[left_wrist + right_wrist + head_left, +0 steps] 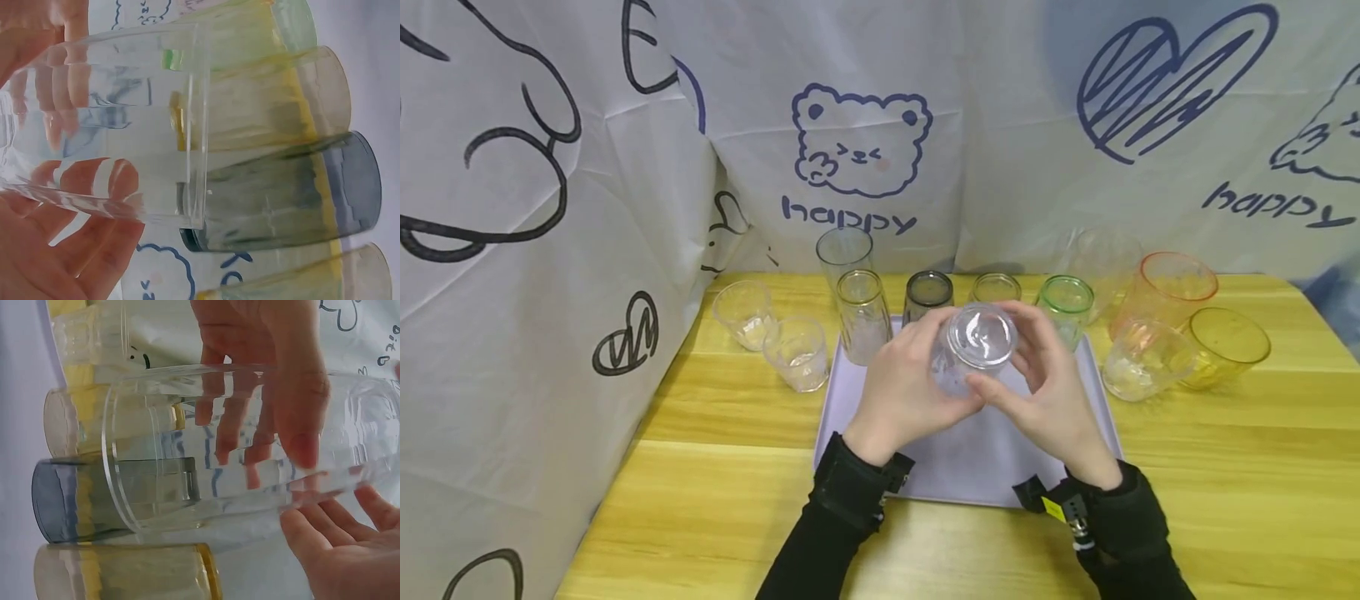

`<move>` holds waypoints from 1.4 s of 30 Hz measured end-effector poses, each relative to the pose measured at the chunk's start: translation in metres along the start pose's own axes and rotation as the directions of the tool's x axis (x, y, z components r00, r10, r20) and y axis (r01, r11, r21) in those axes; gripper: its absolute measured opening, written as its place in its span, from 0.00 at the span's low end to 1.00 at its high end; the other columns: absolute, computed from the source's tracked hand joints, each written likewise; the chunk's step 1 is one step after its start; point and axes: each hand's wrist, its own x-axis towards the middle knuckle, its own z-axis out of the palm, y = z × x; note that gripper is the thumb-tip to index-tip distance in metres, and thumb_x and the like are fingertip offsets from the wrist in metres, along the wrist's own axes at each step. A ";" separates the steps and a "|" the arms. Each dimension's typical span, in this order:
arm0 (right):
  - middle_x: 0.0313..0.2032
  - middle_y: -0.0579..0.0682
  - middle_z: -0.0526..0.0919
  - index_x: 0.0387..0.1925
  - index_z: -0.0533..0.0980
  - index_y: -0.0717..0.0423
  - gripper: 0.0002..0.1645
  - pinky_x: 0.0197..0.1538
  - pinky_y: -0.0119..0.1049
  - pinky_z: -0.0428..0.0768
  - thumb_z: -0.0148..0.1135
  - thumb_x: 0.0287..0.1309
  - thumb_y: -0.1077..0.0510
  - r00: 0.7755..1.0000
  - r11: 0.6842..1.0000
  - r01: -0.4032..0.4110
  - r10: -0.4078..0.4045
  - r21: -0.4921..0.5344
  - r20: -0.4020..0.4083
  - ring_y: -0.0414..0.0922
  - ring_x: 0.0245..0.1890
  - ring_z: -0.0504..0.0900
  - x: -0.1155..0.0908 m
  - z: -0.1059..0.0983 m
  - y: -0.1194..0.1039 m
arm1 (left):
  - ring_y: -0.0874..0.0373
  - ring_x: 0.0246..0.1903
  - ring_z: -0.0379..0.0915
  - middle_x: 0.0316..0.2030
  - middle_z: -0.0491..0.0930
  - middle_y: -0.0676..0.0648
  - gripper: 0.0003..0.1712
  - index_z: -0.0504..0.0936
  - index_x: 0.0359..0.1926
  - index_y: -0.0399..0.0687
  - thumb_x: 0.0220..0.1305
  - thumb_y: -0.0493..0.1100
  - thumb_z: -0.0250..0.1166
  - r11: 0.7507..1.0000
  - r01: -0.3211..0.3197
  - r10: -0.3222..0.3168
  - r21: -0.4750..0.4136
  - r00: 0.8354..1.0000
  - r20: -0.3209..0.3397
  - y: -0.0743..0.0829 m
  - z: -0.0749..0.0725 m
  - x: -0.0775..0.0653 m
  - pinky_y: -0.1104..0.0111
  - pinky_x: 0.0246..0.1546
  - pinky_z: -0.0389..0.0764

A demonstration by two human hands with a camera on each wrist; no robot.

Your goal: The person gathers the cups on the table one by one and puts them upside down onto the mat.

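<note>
Both hands hold a clear drinking glass point(979, 337) over the lavender tray point(925, 467). It is upside down, its thick base facing up in the head view and its wide rim facing the tray in the wrist views. My left hand point(910, 379) grips one side and my right hand point(1051, 392) curls its fingers round the other. Behind it stands a row of inverted glasses: an amber-tinted glass point(861, 321), a dark grey glass point(275, 200), another amber-tinted glass point(269, 103) and a green glass point(1067, 300).
On the table's left stand two clear tumblers point(797, 354) and a tall clear glass point(842, 250). To the right are a pink-orange glass point(1172, 287), a yellow glass point(1225, 350), a tilted-looking clear tumbler point(1142, 362) and another clear glass point(1101, 258). Printed cloth point(1000, 167) hangs behind.
</note>
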 end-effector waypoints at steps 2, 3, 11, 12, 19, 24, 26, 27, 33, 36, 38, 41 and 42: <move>0.62 0.49 0.74 0.67 0.61 0.72 0.39 0.69 0.26 0.73 0.63 0.53 0.78 1.000 0.999 -0.001 0.002 0.051 -0.020 0.36 0.65 0.74 0.002 0.001 0.001 | 0.56 0.53 0.82 0.54 0.83 0.51 0.47 0.72 0.64 0.51 0.43 0.55 0.81 1.000 0.026 -0.026 -0.018 0.999 -0.019 -0.004 -0.003 -0.002 0.61 0.52 0.85; 0.62 0.51 0.74 0.67 0.61 0.73 0.36 0.69 0.27 0.72 0.60 0.56 0.77 0.999 0.997 0.002 0.000 0.072 -0.032 0.37 0.66 0.74 0.003 0.002 0.002 | 0.56 0.53 0.82 0.54 0.83 0.50 0.47 0.72 0.64 0.51 0.42 0.55 0.82 0.999 0.038 -0.038 -0.024 0.999 -0.029 -0.007 -0.005 -0.003 0.61 0.53 0.85; 0.55 0.42 0.79 0.63 0.63 0.76 0.21 0.64 0.27 0.78 0.44 0.75 0.67 0.994 0.992 -0.039 0.051 0.121 -0.101 0.39 0.60 0.78 0.004 0.007 0.012 | 0.50 0.46 0.85 0.49 0.86 0.47 0.50 0.71 0.63 0.50 0.40 0.56 0.83 0.981 0.194 -0.194 -0.010 0.979 -0.067 -0.039 -0.019 -0.024 0.59 0.43 0.86; 0.54 0.40 0.79 0.62 0.63 0.76 0.21 0.63 0.27 0.79 0.43 0.75 0.66 0.993 0.991 -0.049 0.062 0.124 -0.101 0.38 0.59 0.78 0.003 0.007 0.013 | 0.49 0.46 0.85 0.49 0.86 0.46 0.49 0.71 0.63 0.49 0.39 0.56 0.83 0.976 0.219 -0.219 -0.012 0.973 -0.068 -0.043 -0.020 -0.027 0.59 0.42 0.85; 0.52 0.50 0.80 0.61 0.64 0.75 0.21 0.60 0.28 0.81 0.42 0.77 0.63 0.988 0.986 -0.105 0.118 0.129 -0.097 0.37 0.57 0.79 0.002 0.011 0.018 | 0.46 0.45 0.85 0.47 0.86 0.44 0.48 0.72 0.60 0.46 0.40 0.56 0.83 0.936 0.352 -0.351 0.006 0.934 -0.066 -0.069 -0.024 -0.037 0.56 0.41 0.85; 0.51 0.50 0.80 0.61 0.64 0.74 0.21 0.60 0.27 0.81 0.41 0.78 0.61 0.987 0.985 -0.126 0.137 0.118 -0.085 0.38 0.56 0.81 0.002 0.014 0.019 | 0.44 0.48 0.84 0.49 0.85 0.41 0.50 0.71 0.62 0.43 0.39 0.53 0.84 0.923 0.385 -0.386 -0.019 0.921 -0.057 -0.077 -0.022 -0.040 0.53 0.48 0.85; 0.51 0.51 0.81 0.61 0.64 0.74 0.21 0.59 0.27 0.81 0.41 0.78 0.61 0.987 0.985 -0.129 0.138 0.111 -0.081 0.38 0.55 0.82 0.002 0.015 0.019 | 0.43 0.48 0.84 0.49 0.85 0.39 0.51 0.71 0.62 0.42 0.39 0.53 0.84 0.919 0.393 -0.393 -0.019 0.917 -0.067 -0.079 -0.020 -0.040 0.52 0.48 0.85; 0.51 0.51 0.81 0.61 0.64 0.74 0.21 0.59 0.27 0.81 0.41 0.78 0.61 0.988 0.986 -0.127 0.136 0.108 -0.080 0.38 0.54 0.82 0.003 0.015 0.019 | 0.42 0.48 0.84 0.49 0.85 0.39 0.51 0.70 0.62 0.41 0.39 0.53 0.84 0.917 0.398 -0.398 -0.017 0.914 -0.073 -0.079 -0.020 -0.040 0.52 0.48 0.86; 0.49 0.46 0.83 0.61 0.65 0.74 0.21 0.57 0.28 0.83 0.41 0.78 0.62 0.991 0.987 -0.109 0.118 0.119 -0.068 0.36 0.52 0.83 0.002 0.016 0.020 | 0.41 0.48 0.84 0.50 0.85 0.36 0.52 0.70 0.64 0.39 0.40 0.54 0.84 0.905 0.426 -0.426 -0.016 0.901 -0.079 -0.084 -0.013 -0.043 0.50 0.49 0.85; 0.49 0.47 0.83 0.61 0.65 0.74 0.20 0.56 0.29 0.84 0.41 0.77 0.62 0.992 0.986 -0.104 0.113 0.130 -0.063 0.36 0.51 0.84 0.002 0.016 0.020 | 0.40 0.50 0.83 0.51 0.84 0.36 0.53 0.69 0.64 0.38 0.40 0.54 0.84 0.901 0.435 -0.435 -0.014 0.898 -0.067 -0.085 -0.011 -0.043 0.49 0.51 0.85; 0.49 0.48 0.83 0.61 0.64 0.75 0.21 0.56 0.30 0.84 0.42 0.77 0.62 0.992 0.985 -0.101 0.110 0.137 -0.058 0.37 0.51 0.84 0.002 0.016 0.020 | 0.40 0.52 0.82 0.53 0.83 0.35 0.55 0.68 0.65 0.37 0.40 0.54 0.84 0.895 0.446 -0.446 -0.008 0.893 -0.056 -0.085 -0.011 -0.043 0.49 0.53 0.84; 0.49 0.50 0.83 0.61 0.64 0.76 0.21 0.56 0.31 0.84 0.42 0.77 0.63 0.993 0.985 -0.103 0.111 0.137 -0.050 0.38 0.50 0.84 0.002 0.016 0.022 | 0.39 0.56 0.80 0.56 0.81 0.33 0.59 0.65 0.69 0.37 0.39 0.54 0.84 0.875 0.483 -0.483 -0.009 0.875 -0.020 -0.083 -0.015 -0.042 0.48 0.57 0.82; 0.49 0.52 0.83 0.61 0.64 0.76 0.21 0.56 0.31 0.84 0.42 0.77 0.64 0.993 0.985 -0.106 0.113 0.137 -0.046 0.38 0.50 0.85 0.002 0.017 0.023 | 0.38 0.57 0.79 0.58 0.80 0.33 0.60 0.64 0.69 0.37 0.39 0.54 0.85 0.868 0.497 -0.497 -0.009 0.868 -0.003 -0.083 -0.016 -0.042 0.47 0.59 0.81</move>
